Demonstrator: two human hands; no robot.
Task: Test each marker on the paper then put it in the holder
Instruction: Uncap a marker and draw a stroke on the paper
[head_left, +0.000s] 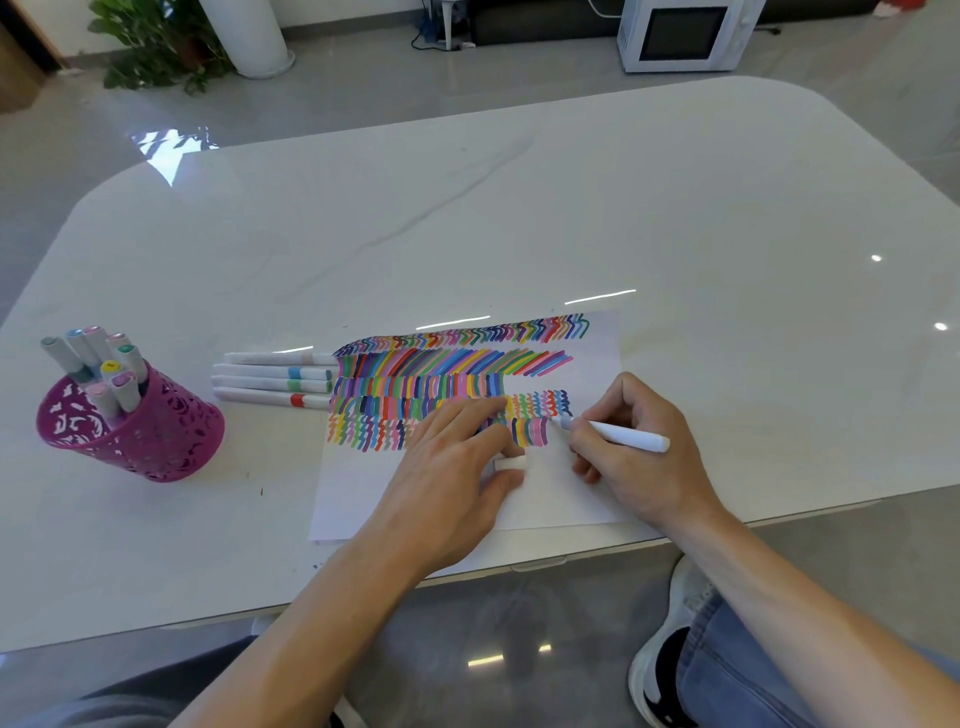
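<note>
1. Right hand (644, 457) first: it's wrapped round a white marker (623, 435) in a normal writing grip. The tip is down on the paper, right at the end of the lowest row of coloured strokes.
2. Left hand (452, 467) lies just beside it, fingers spread fairly flat over the scribbles and pinning the sheet down. The thumb and forefinger are pinching a small white cap (510, 462), so that hand isn't empty either.
3. The paper (561, 493) sits near the table's front edge. Its upper half is packed with rows of coloured marks, zigzags along the top, slanted bars under that, then short ticks and squiggles. The bottom strip is blank white.
4. Just off the paper's left edge there are four loose markers (275, 384) lying side by side, capped, with their ends touching or nearly touching the sheet. I can make out a blue band, a green band and a red band on three of them; the top one I can't tell.
5. Further left, well apart from the paper, is the holder (156, 441), a purple cut-out cup with a bunch of markers (98, 364) standing in it, caps up.
6. The white marbled table (519, 208) stretches away behind all that.
7. On the floor past the far edge: a white microwave (680, 34) to the right, a leafy plant (156, 47) to the left and a white column (254, 36) next to it.
</note>
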